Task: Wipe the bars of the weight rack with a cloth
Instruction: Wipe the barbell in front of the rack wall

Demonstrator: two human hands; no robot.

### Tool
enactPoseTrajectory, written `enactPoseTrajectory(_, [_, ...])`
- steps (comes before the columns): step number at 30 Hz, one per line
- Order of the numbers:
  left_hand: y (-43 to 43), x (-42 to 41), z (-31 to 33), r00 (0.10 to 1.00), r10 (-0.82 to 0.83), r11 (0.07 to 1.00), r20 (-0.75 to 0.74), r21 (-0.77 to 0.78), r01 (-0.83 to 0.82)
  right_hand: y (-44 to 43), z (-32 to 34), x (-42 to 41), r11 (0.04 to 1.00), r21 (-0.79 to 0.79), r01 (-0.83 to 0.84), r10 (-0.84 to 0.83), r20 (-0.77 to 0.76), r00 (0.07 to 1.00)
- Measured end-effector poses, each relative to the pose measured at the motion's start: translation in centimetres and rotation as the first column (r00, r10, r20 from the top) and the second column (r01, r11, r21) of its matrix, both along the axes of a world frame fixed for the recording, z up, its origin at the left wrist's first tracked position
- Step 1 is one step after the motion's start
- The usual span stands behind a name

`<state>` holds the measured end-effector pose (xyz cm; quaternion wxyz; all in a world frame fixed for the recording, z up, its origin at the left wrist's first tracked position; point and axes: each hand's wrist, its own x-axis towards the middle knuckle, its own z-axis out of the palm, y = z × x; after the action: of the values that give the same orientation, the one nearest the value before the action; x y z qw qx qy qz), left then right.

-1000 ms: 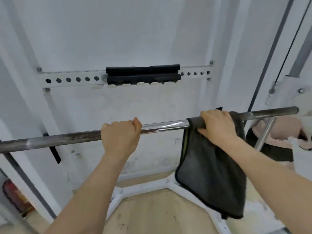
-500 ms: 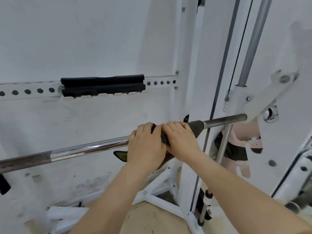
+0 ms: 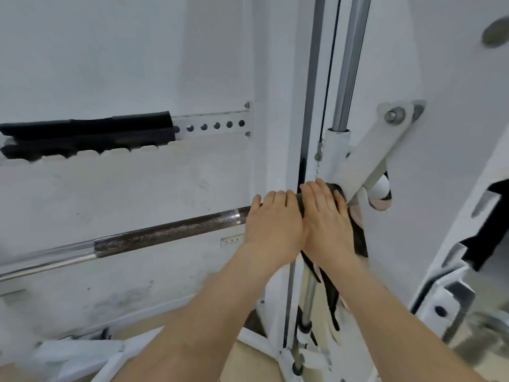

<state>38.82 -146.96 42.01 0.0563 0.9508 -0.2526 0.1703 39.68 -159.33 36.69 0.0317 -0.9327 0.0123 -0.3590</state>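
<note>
While clamped side by side on the bar (image 3: 165,235), touching along the thumb edges: left hand (image 3: 272,221) with fingers curled over the top of the steel, right hand (image 3: 327,219) with fingers curled over the cloth (image 3: 358,241), pressing it round the bar's right end. Dark grey cloth bunched under the right palm, showing as a strip between the two hands and at the palm's right edge. Below the wrists, hanging in a narrow twisted tail in front of the lower chrome rod (image 3: 308,299). Cannot tell whether any cloth lies under the left palm.

Bar sloping down to the left across the view: dull, speckled stretch just beside the left hand, shiny stretch farther left. Right end of the bar hard against the white bracket (image 3: 369,155), right fingertips touching it or just short of it; cannot tell which. Bracket slanting up to a bolt, set on the upright guide rod (image 3: 349,59). Open run of bar to the left only.

Behind, well apart from the hands, perforated rail (image 3: 214,125) on the white wall, black pad (image 3: 88,133) over its left part. Wall socket (image 3: 232,241) just below the bar, beside the left wrist. Tan floor (image 3: 248,362) at the bottom edge
</note>
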Motion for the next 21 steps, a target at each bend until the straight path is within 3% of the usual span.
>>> enactPoseTrajectory(4, [-4.1,0.2,1.7,0.989,-0.068,0.99,-0.133,-0.13,0.05,-1.0,-0.6,-1.7,0.976,0.195,-0.101,0.125,-0.115,0.985])
enactPoseTrajectory(7, [-4.8,1.4,3.1,0.945,-0.118,0.992,-0.306,-0.081,0.098,-1.0,-1.7,-4.6,0.824,0.528,-0.204,0.195,0.073,0.978])
enactPoseTrajectory(9, [-5.7,2.5,2.9,0.948,-0.056,0.992,-0.312,0.088,0.087,-0.8,-3.2,-6.0,0.635,0.754,-0.166,0.179,0.066,0.982])
enactPoseTrajectory(11, [-7.7,3.4,1.7,0.99,0.044,0.976,-0.135,0.217,-0.014,-0.7,-3.6,-6.0,0.223,0.974,-0.041,0.323,-0.034,0.946])
enactPoseTrajectory(12, [-8.7,3.7,1.1,0.995,0.077,0.976,-0.058,0.209,-0.063,-0.9,-3.7,-5.5,0.057,0.998,0.02,0.4,-0.041,0.916])
enactPoseTrajectory(13, [-9.5,3.9,0.9,0.995,0.095,0.981,-0.011,0.174,-0.092,-1.1,-3.8,-4.9,-0.02,0.999,0.043,0.434,-0.03,0.9])
enactPoseTrajectory(16, [-10.4,5.4,1.4,0.998,0.063,0.992,0.018,0.113,-0.065,-1.0,-3.0,-3.6,-0.138,0.99,0.024,0.41,0.035,0.911])
enactPoseTrajectory(18, [-10.2,6.2,2.5,0.996,0.031,0.993,-0.084,0.113,-0.021,-0.5,-2.6,-3.2,-0.194,0.981,0.013,0.354,0.057,0.934])
enactPoseTrajectory(21, [-10.0,6.7,3.7,0.924,0.007,0.997,-0.383,0.069,0.021,0.2,-2.2,-3.7,-0.273,0.962,0.005,0.249,0.066,0.966])
